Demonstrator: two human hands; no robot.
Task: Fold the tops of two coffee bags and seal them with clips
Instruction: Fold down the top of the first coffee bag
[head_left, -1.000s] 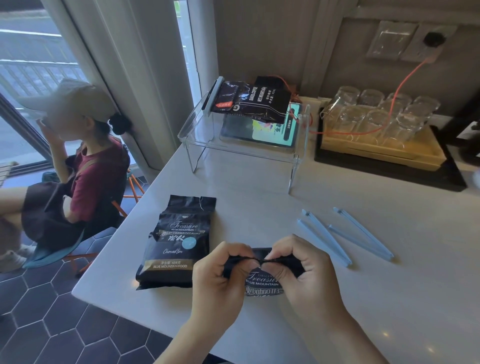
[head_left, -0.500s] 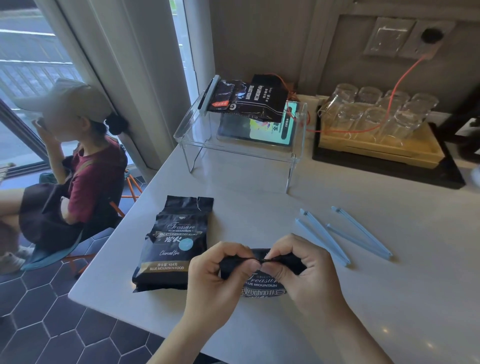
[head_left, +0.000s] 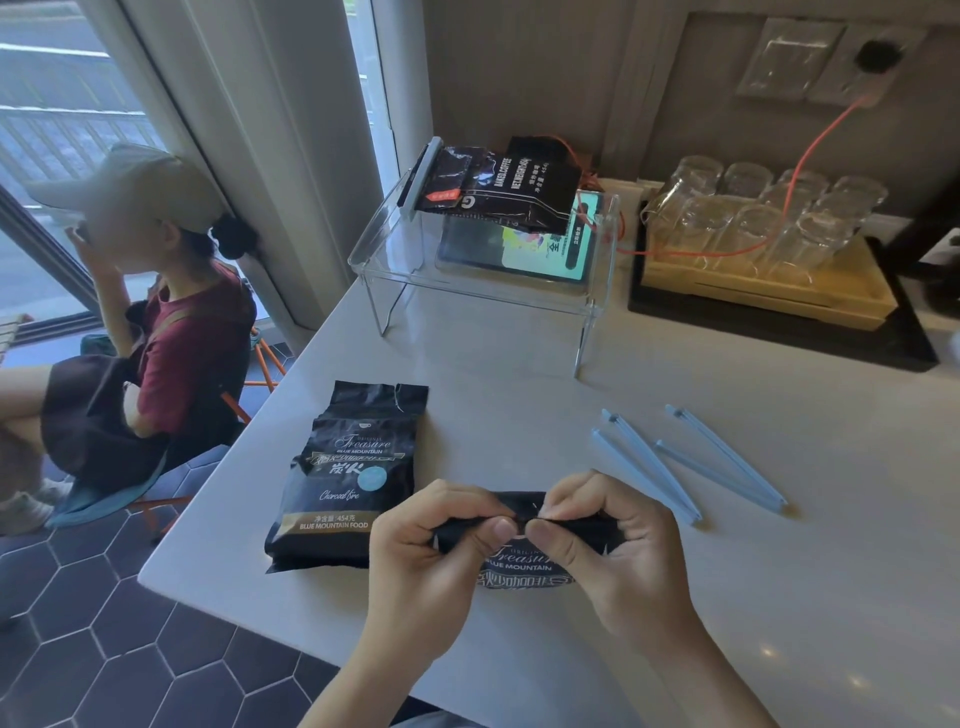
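Observation:
A black coffee bag (head_left: 522, 564) lies on the white table (head_left: 727, 597) in front of me, mostly hidden by my hands. My left hand (head_left: 431, 561) and my right hand (head_left: 618, 551) both pinch its top edge, which is rolled over toward me, thumbs nearly touching at the middle. A second black coffee bag (head_left: 353, 478) lies flat to the left, its top unfolded and pointing away from me. Two light blue clips (head_left: 647, 465) (head_left: 722, 457) lie to the right of my hands, each one spread apart in a narrow V.
A clear acrylic stand (head_left: 483, 270) at the back holds other dark bags (head_left: 498, 184) and a tablet. A wooden tray (head_left: 769, 283) of upturned glasses sits back right with an orange cable across it. A seated person is left of the table, whose edge lies just beyond the second bag.
My hands have stayed on the bag's top, with the fingers shifting slightly along the rolled edge. The second bag and the clips have not moved.

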